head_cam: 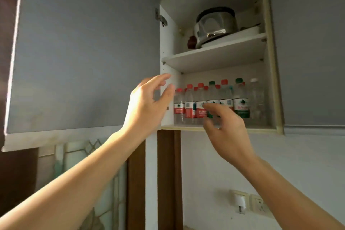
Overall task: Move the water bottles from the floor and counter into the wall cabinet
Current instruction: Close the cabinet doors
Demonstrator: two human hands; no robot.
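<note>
left hand (pixel 147 104) hovering, fingers loose, holding nothing | right hand (pixel 226 129) hovering nearer, fingers relaxed, empty | water bottles (pixel 211 102) standing upright just behind fingers on wall cabinet (pixel 268 61) lower shelf

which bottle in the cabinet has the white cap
The bottle at the far right of the lower shelf, beside the right cabinet wall. It alone has a white cap and shows no label; the others have red or green caps and labels.
</note>
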